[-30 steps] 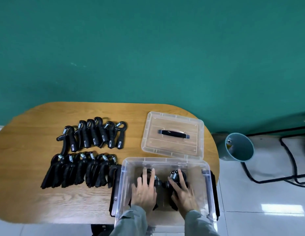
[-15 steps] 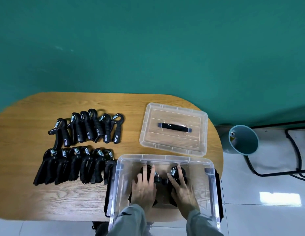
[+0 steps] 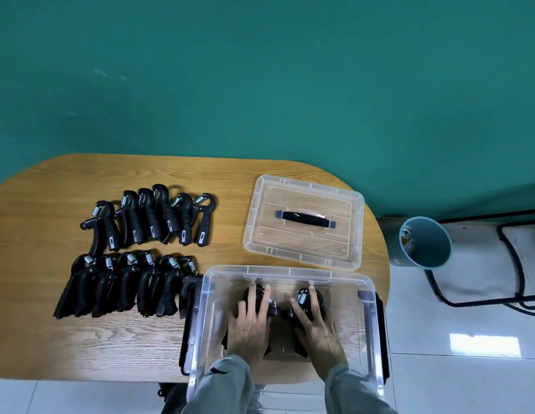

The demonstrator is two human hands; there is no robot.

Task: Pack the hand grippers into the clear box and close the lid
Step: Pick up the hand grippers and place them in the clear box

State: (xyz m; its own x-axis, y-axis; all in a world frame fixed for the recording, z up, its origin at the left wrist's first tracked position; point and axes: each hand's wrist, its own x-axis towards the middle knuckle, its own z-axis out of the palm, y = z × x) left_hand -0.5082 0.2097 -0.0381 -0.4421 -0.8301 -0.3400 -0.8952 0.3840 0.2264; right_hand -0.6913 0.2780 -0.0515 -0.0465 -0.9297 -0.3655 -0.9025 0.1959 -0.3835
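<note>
1. Both hands, left hand [image 3: 249, 327] and right hand [image 3: 316, 330], lie flat with fingers spread on black, steel-sprung hand grippers [image 3: 305, 301] inside the clear box [image 3: 368, 309] at the table's near right.
2. The lid [image 3: 305, 221] lies just beyond it.

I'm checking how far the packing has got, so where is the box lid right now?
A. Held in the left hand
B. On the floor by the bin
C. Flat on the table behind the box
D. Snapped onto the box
C: the lid lies flat on the table, just beyond the open box, while both hands rest on hand grippers inside the box.
</note>
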